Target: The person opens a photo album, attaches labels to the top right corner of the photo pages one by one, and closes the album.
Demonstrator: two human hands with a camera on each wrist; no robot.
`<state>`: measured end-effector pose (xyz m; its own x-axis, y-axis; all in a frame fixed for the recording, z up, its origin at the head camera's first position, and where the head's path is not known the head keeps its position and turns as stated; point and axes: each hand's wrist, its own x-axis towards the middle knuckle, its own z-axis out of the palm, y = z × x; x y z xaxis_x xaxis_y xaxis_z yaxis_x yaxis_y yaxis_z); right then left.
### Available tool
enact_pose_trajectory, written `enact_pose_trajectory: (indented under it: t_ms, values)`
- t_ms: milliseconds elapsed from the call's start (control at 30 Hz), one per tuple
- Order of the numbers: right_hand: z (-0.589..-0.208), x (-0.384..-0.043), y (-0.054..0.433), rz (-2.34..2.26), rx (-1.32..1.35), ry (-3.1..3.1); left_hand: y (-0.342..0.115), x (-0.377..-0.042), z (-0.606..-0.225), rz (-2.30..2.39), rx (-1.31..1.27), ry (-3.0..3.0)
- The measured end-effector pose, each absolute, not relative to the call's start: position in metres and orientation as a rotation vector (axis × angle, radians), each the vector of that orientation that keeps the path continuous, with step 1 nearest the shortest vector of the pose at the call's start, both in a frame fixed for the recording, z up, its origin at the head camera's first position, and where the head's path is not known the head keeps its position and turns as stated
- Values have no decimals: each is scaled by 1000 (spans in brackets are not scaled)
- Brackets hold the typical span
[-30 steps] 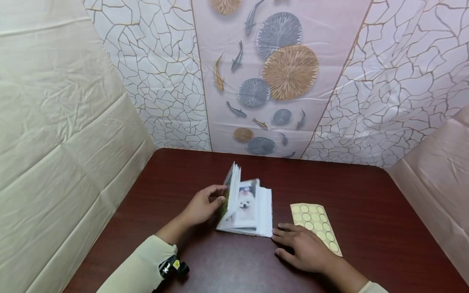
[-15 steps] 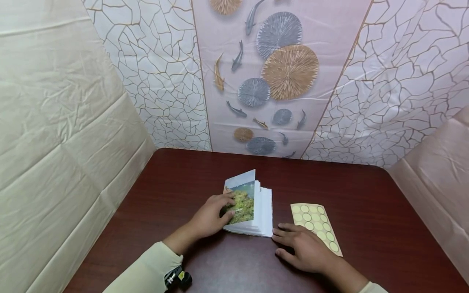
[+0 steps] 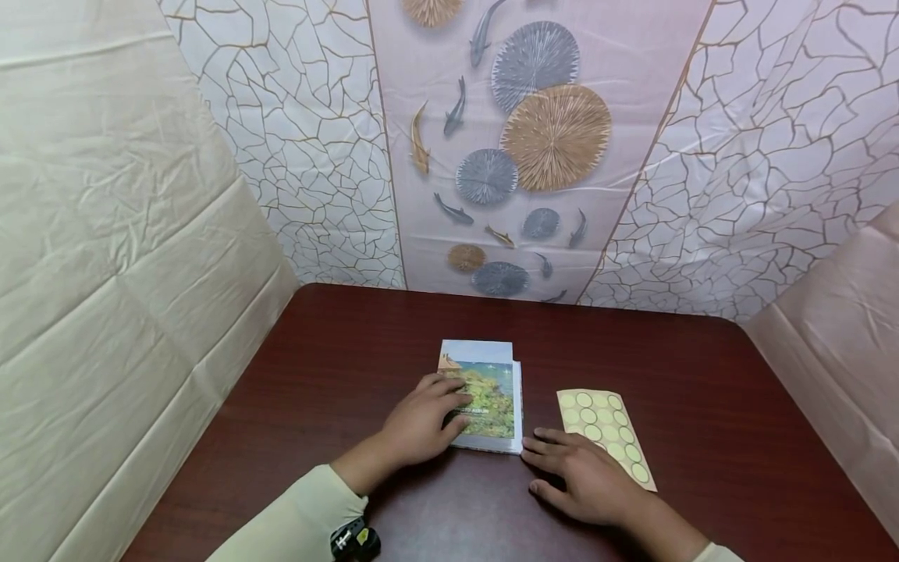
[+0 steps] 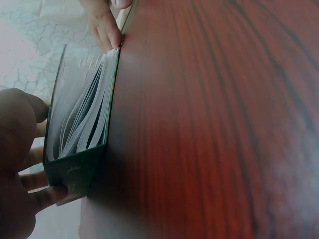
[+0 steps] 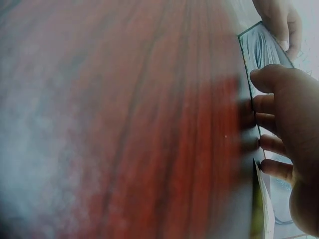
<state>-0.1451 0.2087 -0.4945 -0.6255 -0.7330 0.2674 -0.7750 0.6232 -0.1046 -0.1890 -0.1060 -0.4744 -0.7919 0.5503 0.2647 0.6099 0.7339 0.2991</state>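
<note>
A photo album (image 3: 495, 402) with a seaside garden picture on its cover lies on the table, its cover folded over the pages. My left hand (image 3: 421, 421) rests on the cover's left part, fingers extended across the picture. Seen from the left wrist, the pages (image 4: 82, 109) fan slightly between the covers, and the left fingers lie along the cover and dark spine. My right hand (image 3: 586, 480) lies on the table with its fingers relaxed, fingertips at the album's lower right corner. The right wrist view shows these fingers (image 5: 273, 144) beside the album's edge.
Just right of the album is a pale yellow sheet of round stickers (image 3: 597, 414), its lower part overlapped by the right hand. Beneath everything is a dark red wooden table (image 3: 351, 336). Patterned cloth (image 3: 330, 156) hangs behind its far edge, with plain cloth on both sides.
The left hand has moved right, swinging the album's cover and raised pages over from the left, so the inside dog photo is now covered. The right hand and sticker sheet have stayed put.
</note>
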Motion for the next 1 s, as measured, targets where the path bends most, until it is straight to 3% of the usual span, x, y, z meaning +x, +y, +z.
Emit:
enact_pose_trajectory:
  t_ms: [1000]
  values:
    - [-487, -137, 211, 365, 1145, -2623, -94, -187, -470, -447, -918, -2804]
